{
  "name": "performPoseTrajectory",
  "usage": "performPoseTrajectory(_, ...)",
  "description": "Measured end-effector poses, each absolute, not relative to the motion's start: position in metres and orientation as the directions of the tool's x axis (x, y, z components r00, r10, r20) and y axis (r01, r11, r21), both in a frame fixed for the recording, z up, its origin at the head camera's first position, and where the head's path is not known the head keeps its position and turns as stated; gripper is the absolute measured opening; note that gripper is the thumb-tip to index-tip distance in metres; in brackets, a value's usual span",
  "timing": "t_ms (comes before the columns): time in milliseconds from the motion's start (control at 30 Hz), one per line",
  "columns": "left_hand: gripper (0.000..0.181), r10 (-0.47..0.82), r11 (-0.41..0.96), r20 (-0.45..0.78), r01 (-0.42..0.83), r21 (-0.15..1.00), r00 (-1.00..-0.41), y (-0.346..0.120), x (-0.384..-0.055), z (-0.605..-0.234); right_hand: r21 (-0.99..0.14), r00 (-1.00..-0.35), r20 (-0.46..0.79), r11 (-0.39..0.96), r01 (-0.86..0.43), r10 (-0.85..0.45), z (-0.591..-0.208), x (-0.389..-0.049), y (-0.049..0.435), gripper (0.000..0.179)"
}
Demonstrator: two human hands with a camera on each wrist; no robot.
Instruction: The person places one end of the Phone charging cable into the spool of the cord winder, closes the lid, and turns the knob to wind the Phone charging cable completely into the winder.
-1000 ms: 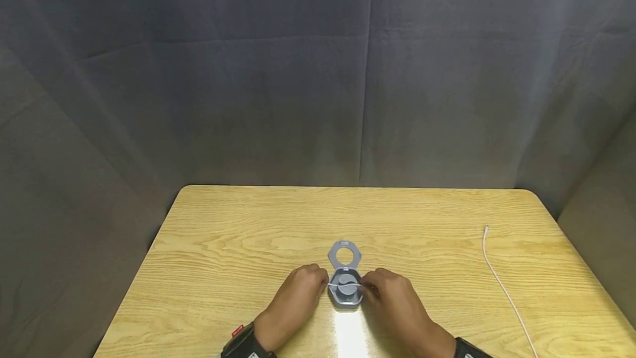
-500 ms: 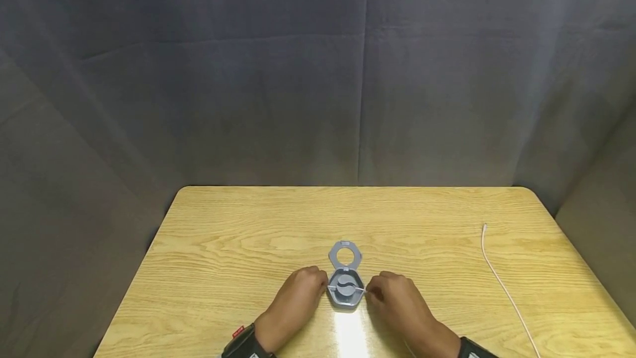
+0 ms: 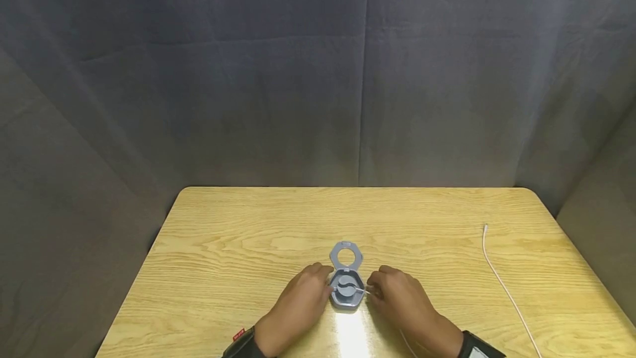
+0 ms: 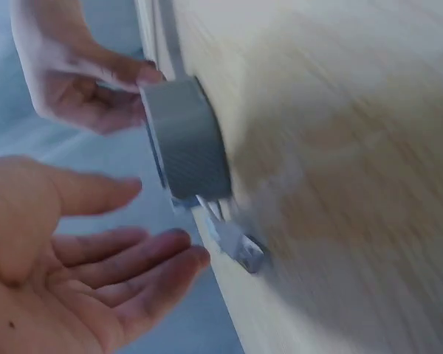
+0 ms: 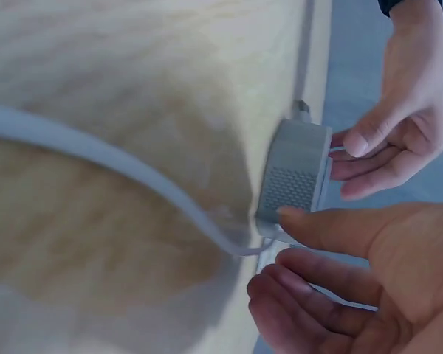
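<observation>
A grey hexagonal cable case (image 3: 347, 304) lies on the table with its ring-shaped lid (image 3: 333, 259) folded back. Across the round spool (image 3: 346, 280) inside runs a white cable (image 3: 360, 290). On the case's left side, a USB plug (image 4: 241, 249) sticks out on a short length of cable. My left hand (image 3: 302, 298) is beside that side, thumb and fingers spread apart with nothing between them. At the opposite side is my right hand (image 3: 399, 300), its thumb tip right at the case edge where the cable comes out and its other fingers loosely bent below.
More white cable (image 3: 509, 296) stretches along the right part of the wooden table (image 3: 238, 225) and leaves the view at the bottom. Another stretch of cable (image 3: 407, 342) shows under the right forearm. Behind the table hangs a dark grey curtain (image 3: 278, 104).
The cable was held taut between both hands and drawn down into the spool's slot. My left fingers have come off the cable and spread; the right hand has loosened.
</observation>
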State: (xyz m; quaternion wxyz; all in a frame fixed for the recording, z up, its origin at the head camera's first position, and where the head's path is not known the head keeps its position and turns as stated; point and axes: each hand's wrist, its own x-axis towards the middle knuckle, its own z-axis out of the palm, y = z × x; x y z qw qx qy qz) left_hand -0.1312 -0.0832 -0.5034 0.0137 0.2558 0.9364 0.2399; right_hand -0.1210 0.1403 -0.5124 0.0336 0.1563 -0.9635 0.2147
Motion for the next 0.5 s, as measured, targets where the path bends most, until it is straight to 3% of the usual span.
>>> performPoseTrajectory(133,0.067,0.494,0.750,0.029,0.443,0.492,-0.869,-0.077,-0.127,-0.502,-0.429,-0.931,0.127,0.827,-0.362,-0.342,-0.506,-0.126,0.138,0.026)
performPoseTrajectory(267,0.088,0.497,0.765,-0.053,0.408,0.498,-0.866,-0.070,-0.127,-0.504,-0.458,-0.906,0.096,0.789,-0.409,-0.413,-0.503,-0.130,0.133,0.042)
performPoseTrajectory(500,0.082,0.477,0.786,-0.009,0.422,0.451,-0.879,-0.063,-0.130,-0.510,-0.470,-0.891,0.046,0.777,-0.418,-0.452,-0.500,-0.133,0.124,0.059)
